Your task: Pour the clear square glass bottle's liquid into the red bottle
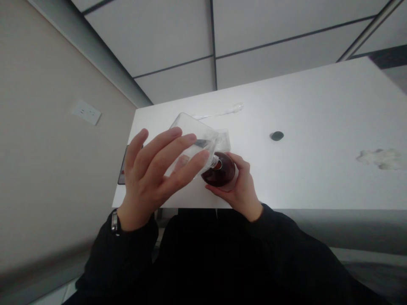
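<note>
My left hand (159, 169) grips a clear square-sided bottle (187, 123), tipped toward the right, with its threaded neck at the mouth of a dark brown bottle (224, 176). Whether the neck touches the rim I cannot tell. Around the brown bottle, which stands low over the white table, my right hand (241, 186) is wrapped from the right side. Just behind the two bottles lies a small clear object (224, 140), partly hidden. Farther back rests a clear, thin-stemmed piece (235, 109) that looks like a pump top.
A small dark green, rounded object (277, 136) lies right of the bottles on the white table (311, 169). Crumpled whitish material (383, 159) is at the far right. A dark flat device (122, 169) sits partly behind my left hand. The wall at left has a socket (87, 112).
</note>
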Demonstrator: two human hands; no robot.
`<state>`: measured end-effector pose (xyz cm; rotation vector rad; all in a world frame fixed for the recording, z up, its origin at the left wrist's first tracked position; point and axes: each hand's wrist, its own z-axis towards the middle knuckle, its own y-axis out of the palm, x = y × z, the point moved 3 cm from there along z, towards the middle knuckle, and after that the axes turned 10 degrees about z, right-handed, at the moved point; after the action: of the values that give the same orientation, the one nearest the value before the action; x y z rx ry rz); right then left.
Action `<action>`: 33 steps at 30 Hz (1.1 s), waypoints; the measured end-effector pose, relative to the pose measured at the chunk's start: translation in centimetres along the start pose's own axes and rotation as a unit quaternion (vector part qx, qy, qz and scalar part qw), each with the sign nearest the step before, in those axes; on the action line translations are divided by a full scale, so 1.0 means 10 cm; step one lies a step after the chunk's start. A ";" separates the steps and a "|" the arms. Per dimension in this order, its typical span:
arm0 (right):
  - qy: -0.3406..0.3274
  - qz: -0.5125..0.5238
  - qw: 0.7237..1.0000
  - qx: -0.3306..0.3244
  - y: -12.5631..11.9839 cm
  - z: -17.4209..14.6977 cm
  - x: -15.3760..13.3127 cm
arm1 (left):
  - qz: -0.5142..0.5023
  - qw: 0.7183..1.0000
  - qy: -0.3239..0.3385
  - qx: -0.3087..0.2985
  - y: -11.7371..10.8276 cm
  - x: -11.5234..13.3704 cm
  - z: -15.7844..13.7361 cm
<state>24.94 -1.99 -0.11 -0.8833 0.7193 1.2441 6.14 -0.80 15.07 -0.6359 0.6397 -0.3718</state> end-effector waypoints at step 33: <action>-0.032 -0.002 0.999 0.013 0.00 0.01 -0.03 | -0.064 0.997 -0.010 -0.031 0.00 -0.02 0.00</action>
<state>24.93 -2.00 0.19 -0.8204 0.6816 1.2517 5.96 -0.69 15.14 -0.7407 0.5944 -0.4648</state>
